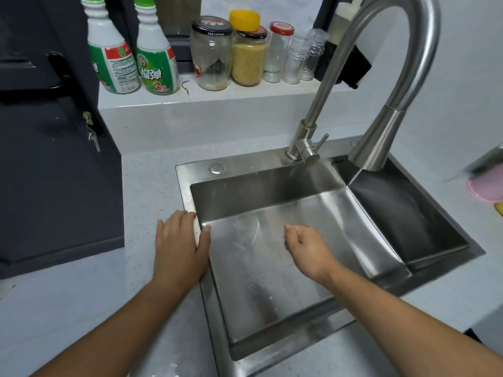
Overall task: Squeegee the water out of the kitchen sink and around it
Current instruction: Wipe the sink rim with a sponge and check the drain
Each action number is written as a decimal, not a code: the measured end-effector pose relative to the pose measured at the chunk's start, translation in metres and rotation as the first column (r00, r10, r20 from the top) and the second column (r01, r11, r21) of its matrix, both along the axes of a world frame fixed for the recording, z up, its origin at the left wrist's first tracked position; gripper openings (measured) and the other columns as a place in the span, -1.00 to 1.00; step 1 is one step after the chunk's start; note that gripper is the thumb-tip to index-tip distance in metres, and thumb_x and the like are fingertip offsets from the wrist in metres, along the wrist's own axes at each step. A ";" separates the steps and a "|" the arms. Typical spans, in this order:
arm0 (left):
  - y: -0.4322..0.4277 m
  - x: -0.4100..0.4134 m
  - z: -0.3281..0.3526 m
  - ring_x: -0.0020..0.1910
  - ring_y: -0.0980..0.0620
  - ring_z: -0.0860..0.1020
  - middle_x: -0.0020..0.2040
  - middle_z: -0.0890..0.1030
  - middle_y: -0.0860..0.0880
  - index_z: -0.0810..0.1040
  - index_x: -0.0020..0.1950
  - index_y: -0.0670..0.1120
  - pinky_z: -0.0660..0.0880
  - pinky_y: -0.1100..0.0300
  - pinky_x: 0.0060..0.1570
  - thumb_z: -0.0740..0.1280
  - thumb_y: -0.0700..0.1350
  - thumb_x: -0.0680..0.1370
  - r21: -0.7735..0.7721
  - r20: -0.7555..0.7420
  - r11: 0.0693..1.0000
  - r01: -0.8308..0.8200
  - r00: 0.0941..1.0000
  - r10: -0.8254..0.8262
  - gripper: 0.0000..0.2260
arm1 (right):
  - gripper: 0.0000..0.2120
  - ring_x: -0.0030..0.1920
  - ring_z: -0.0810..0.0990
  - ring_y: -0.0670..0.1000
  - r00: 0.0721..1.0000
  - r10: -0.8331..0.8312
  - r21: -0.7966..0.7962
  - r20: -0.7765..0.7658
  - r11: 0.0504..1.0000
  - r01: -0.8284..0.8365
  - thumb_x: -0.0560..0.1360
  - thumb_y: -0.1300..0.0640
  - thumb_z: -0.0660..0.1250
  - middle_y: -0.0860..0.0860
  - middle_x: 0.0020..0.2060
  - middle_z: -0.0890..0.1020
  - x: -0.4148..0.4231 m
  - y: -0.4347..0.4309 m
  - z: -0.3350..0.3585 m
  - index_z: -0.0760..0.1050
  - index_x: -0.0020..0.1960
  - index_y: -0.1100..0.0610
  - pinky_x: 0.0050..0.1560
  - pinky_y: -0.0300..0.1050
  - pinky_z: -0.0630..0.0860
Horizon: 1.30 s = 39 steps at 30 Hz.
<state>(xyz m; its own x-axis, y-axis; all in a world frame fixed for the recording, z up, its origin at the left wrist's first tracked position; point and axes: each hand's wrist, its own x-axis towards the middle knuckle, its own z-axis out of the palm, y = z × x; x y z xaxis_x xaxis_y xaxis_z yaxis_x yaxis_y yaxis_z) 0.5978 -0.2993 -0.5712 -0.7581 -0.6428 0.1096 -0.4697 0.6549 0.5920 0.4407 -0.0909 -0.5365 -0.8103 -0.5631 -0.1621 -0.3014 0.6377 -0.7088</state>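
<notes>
We're resting the left hand (181, 247) flat on the sink (272, 270) rim, right hand (304, 244) loosely curled and empty, no squeegee visible, so water is risking staying on the table (81, 308).

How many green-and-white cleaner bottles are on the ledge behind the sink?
2. One bottle stands at the ledge's far left, the second bottle beside it on its right, next to the jars. Others may be hidden out of frame.
</notes>
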 end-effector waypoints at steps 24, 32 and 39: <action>0.252 -0.238 0.023 0.24 0.03 0.51 0.28 0.55 0.02 0.48 0.33 0.00 0.42 0.14 0.18 0.17 0.12 0.65 0.068 0.172 0.997 0.026 0.984 -0.038 -0.67 | -0.83 -0.48 0.47 -0.02 0.923 -0.064 -0.290 0.380 0.939 0.184 0.46 0.34 0.46 -0.07 -0.52 0.60 -0.258 0.245 0.013 0.48 -0.05 0.21 -0.36 -0.11 0.49; 0.198 -0.367 0.034 0.35 -0.15 0.42 0.37 0.45 -0.14 0.43 0.35 -0.12 0.36 0.02 0.34 0.17 0.07 0.64 -0.070 0.187 0.997 0.031 0.982 -0.017 -0.63 | -0.82 -0.26 0.69 0.01 0.990 -0.052 -0.326 0.132 0.941 0.093 0.48 0.17 0.48 0.00 -0.20 0.73 -0.361 0.150 0.030 0.66 0.08 0.08 -0.15 -0.02 0.66; 0.166 -0.395 -0.008 0.64 -0.12 -0.09 0.66 -0.07 -0.18 -0.03 0.64 -0.18 -0.02 -0.02 0.59 -0.09 0.23 0.64 -0.176 0.365 0.982 0.075 0.931 -0.006 -0.30 | -0.66 0.21 0.58 0.04 0.905 0.392 -0.126 -0.168 0.901 -0.414 0.63 -0.10 0.20 -0.02 0.15 0.68 -0.397 0.001 0.023 0.60 0.28 -0.01 0.32 0.07 0.46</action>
